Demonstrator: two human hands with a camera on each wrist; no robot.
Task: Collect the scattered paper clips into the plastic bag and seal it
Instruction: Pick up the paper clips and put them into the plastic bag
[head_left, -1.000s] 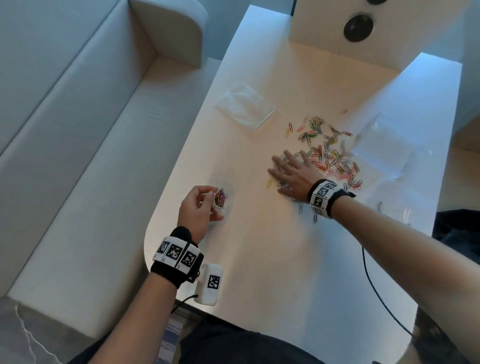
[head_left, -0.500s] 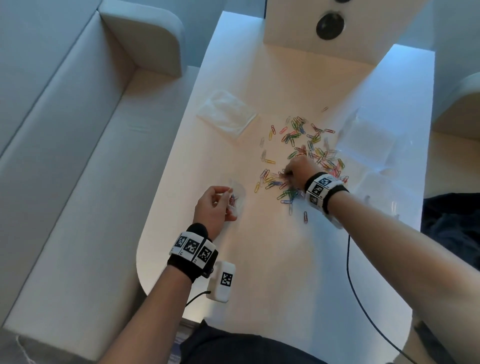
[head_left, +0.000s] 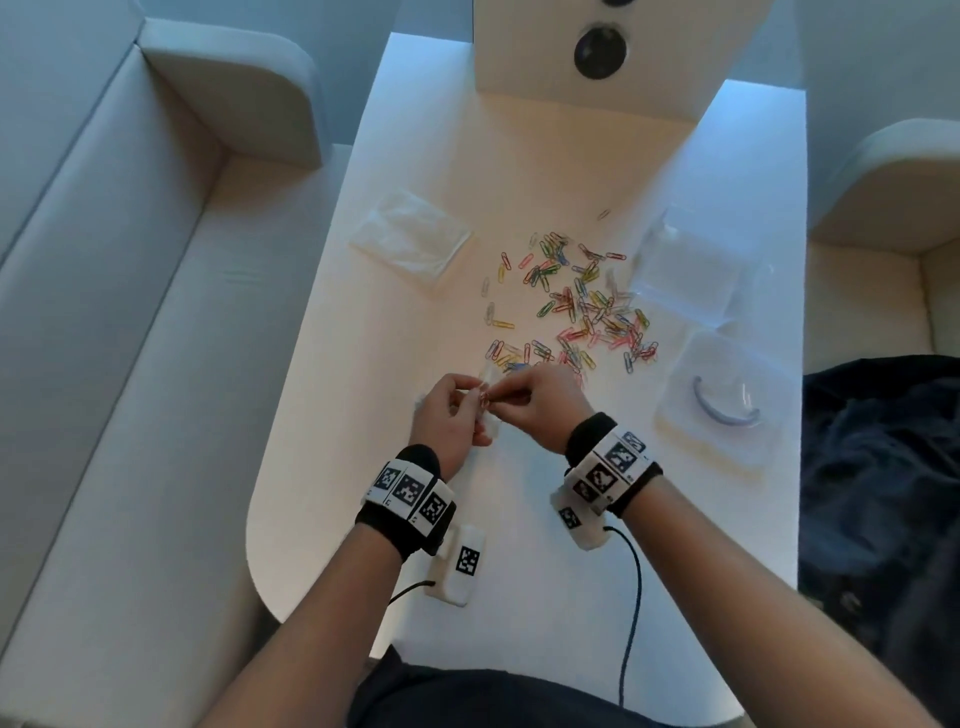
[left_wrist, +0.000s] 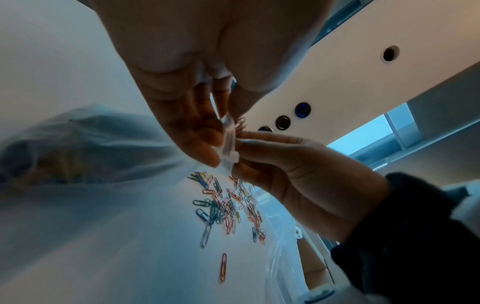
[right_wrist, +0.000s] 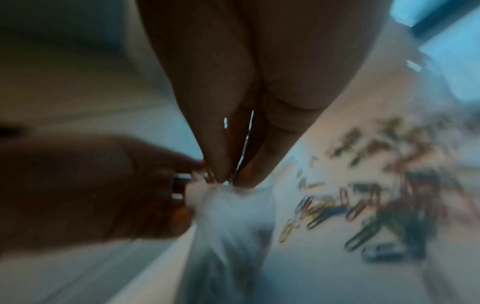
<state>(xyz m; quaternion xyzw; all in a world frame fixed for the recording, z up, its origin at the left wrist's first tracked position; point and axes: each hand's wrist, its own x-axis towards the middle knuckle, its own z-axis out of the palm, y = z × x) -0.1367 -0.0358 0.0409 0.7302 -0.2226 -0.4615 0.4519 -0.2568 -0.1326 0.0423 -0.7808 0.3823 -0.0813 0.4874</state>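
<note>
Several coloured paper clips (head_left: 582, 306) lie scattered on the white table (head_left: 467, 519) beyond my hands; they show too in the left wrist view as paper clips (left_wrist: 228, 205) and, blurred, in the right wrist view as paper clips (right_wrist: 376, 201). My left hand (head_left: 457, 410) pinches the top of a small clear plastic bag (head_left: 488, 410). My right hand (head_left: 524, 400) meets it at the bag's mouth, pinching red paper clips (head_left: 485, 396). The bag (left_wrist: 228, 142) hangs between both hands. In the right wrist view the bag (right_wrist: 228, 216) droops below the fingertips.
A folded clear bag (head_left: 410, 239) lies at the table's left, more clear bags (head_left: 685, 270) at the right, and a packet with a curved blue piece (head_left: 722, 410) nearer. A white panel with a dark hole (head_left: 600, 52) stands behind. Sofas flank the table.
My right hand left the clip pile and came back to the left hand, bringing clips to the bag's mouth. The left hand kept hold of the bag.
</note>
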